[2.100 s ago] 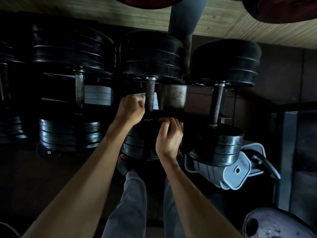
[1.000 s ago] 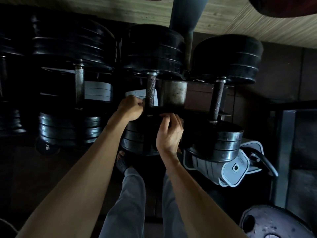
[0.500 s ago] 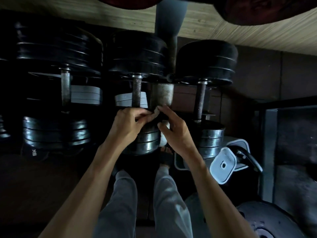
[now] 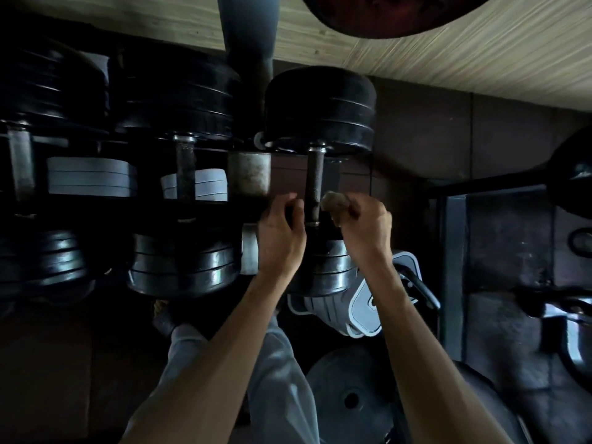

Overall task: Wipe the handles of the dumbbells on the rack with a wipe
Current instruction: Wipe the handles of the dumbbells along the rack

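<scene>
Running straight away from the person, the handle of the rightmost dumbbell has its long axis pointing from the near stack of plates up to the far black stack by the wooden floor; the whole dumbbell lies on the rack beside two others. The wipe, a small crumpled grey wad, is just right of the handle's near end, pinched in the curled fingers of the right hand. The left hand is on the other side of the same handle, fingers curled close beside it near its lower end; whether they actually grip the bar I cannot tell. To the left, the middle dumbbell and the leftmost dumbbell lie parallel, handles aimed the same way. Below the hands are grey trouser legs, a loose weight plate on the dark floor and a grey and white adjustable dumbbell.
</scene>
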A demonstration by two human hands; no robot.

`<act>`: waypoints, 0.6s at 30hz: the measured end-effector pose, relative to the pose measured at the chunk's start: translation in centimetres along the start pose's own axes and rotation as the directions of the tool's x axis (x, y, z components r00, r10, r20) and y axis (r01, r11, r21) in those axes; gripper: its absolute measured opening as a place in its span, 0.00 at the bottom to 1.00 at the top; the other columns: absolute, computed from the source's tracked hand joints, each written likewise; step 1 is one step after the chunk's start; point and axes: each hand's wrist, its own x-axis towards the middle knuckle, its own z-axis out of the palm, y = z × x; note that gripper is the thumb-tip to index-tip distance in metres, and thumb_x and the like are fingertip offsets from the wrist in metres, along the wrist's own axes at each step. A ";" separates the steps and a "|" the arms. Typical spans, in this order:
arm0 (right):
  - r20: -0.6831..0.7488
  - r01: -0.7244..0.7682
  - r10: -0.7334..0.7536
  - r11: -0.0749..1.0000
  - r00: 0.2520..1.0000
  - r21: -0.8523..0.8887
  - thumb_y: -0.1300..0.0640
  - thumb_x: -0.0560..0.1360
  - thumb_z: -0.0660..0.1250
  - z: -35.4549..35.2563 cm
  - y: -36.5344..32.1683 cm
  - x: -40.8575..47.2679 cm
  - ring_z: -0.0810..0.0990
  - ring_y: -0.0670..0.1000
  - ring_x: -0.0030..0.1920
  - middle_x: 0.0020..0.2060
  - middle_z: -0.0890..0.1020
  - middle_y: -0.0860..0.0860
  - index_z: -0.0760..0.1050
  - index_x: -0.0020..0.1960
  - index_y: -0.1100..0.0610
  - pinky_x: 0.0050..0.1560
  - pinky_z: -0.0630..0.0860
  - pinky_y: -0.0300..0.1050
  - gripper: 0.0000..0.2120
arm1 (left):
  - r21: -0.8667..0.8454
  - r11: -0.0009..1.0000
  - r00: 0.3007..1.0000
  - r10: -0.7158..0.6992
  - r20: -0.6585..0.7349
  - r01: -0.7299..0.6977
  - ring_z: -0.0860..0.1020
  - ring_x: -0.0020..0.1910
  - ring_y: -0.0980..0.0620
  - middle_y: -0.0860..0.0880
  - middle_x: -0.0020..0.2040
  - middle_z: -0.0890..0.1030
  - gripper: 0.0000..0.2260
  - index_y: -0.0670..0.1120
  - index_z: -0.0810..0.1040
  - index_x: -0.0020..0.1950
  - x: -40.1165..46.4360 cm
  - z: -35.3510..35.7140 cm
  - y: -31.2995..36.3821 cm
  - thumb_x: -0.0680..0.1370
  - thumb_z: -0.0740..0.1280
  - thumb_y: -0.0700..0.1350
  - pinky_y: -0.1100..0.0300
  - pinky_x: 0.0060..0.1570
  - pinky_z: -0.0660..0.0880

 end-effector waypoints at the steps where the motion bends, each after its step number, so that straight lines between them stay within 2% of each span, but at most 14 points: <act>1: 0.022 -0.022 0.023 0.999 1.000 -0.049 0.55 0.78 0.69 0.3 0.0 0.4 0.75 0.44 0.33 0.37 0.83 0.51 0.82 0.46 0.57 0.33 0.65 0.33 0.07 | 0.035 0.999 0.999 -0.026 -0.038 0.027 0.79 0.54 0.48 0.47 0.53 0.83 0.14 0.45 0.79 0.60 -0.1 0.8 -0.1 0.82 0.59 0.50 0.55 0.61 0.73; 2: 0.043 -0.042 0.046 0.996 0.998 -0.082 0.55 0.80 0.67 0.7 -0.2 0.8 0.72 0.46 0.32 0.36 0.81 0.53 0.81 0.46 0.59 0.31 0.64 0.35 0.08 | 0.066 0.997 0.996 -0.034 -0.084 0.039 0.80 0.52 0.45 0.47 0.50 0.83 0.16 0.45 0.79 0.58 -0.1 1.4 -0.2 0.81 0.56 0.51 0.49 0.60 0.74; 3: 0.062 -0.062 0.067 0.994 0.996 -0.091 0.55 0.81 0.66 1.0 -0.6 1.1 0.70 0.46 0.30 0.36 0.79 0.53 0.79 0.47 0.60 0.30 0.65 0.34 0.10 | 0.083 0.996 0.991 -0.021 -0.132 0.032 0.80 0.50 0.45 0.47 0.48 0.83 0.17 0.45 0.79 0.56 -0.1 1.7 -0.3 0.81 0.54 0.51 0.47 0.57 0.74; 5: 0.110 -0.101 0.109 0.992 0.988 -0.073 0.55 0.82 0.64 1.9 -1.2 1.6 0.69 0.47 0.32 0.40 0.76 0.53 0.75 0.53 0.63 0.30 0.66 0.35 0.11 | 0.094 0.996 0.982 0.030 -0.189 -0.012 0.80 0.46 0.45 0.48 0.45 0.83 0.17 0.45 0.80 0.53 0.0 1.9 -0.6 0.80 0.54 0.50 0.48 0.55 0.74; 7: 0.150 -0.143 0.150 0.988 0.977 -0.053 0.57 0.83 0.62 2.7 -1.5 1.9 0.72 0.53 0.37 0.45 0.77 0.56 0.71 0.59 0.64 0.31 0.65 0.39 0.11 | 0.083 0.996 0.979 0.049 -0.199 -0.033 0.80 0.45 0.46 0.49 0.44 0.83 0.15 0.45 0.80 0.51 0.0 1.8 -0.7 0.80 0.55 0.48 0.51 0.54 0.73; 9: 0.164 -0.164 0.168 0.986 0.972 -0.037 0.58 0.83 0.61 2.7 -1.5 2.2 0.79 0.60 0.47 0.51 0.80 0.60 0.72 0.62 0.64 0.34 0.65 0.39 0.12 | 0.084 0.996 0.977 0.044 -0.207 -0.027 0.80 0.44 0.48 0.50 0.43 0.83 0.13 0.45 0.80 0.51 -0.1 1.8 -0.6 0.80 0.56 0.46 0.57 0.53 0.68; 11: 0.157 -0.188 0.195 0.980 0.968 -0.062 0.57 0.83 0.61 2.4 -1.2 2.2 0.79 0.64 0.54 0.54 0.82 0.63 0.76 0.59 0.64 0.37 0.63 0.41 0.12 | 0.095 0.995 0.975 0.041 -0.216 -0.021 0.79 0.43 0.49 0.51 0.42 0.83 0.13 0.46 0.80 0.50 -0.1 1.8 -0.6 0.80 0.56 0.46 0.62 0.51 0.62; 14: 0.130 -0.242 0.252 0.966 0.959 -0.088 0.55 0.82 0.62 2.1 -1.3 2.3 0.80 0.65 0.53 0.52 0.82 0.65 0.79 0.55 0.67 0.37 0.62 0.40 0.15 | 0.093 0.995 0.972 0.045 -0.232 -0.024 0.79 0.43 0.49 0.51 0.42 0.83 0.16 0.47 0.80 0.50 -0.1 1.8 -0.7 0.80 0.54 0.49 0.63 0.52 0.62; 18: 0.245 -0.224 0.253 0.964 0.936 -0.140 0.57 0.81 0.63 2.4 -2.0 2.5 0.81 0.62 0.50 0.49 0.83 0.63 0.80 0.52 0.65 0.37 0.66 0.42 0.12 | 0.073 0.997 0.974 0.042 -0.223 -0.026 0.80 0.44 0.50 0.52 0.42 0.83 0.17 0.47 0.80 0.51 0.1 1.8 -0.8 0.79 0.53 0.50 0.60 0.52 0.66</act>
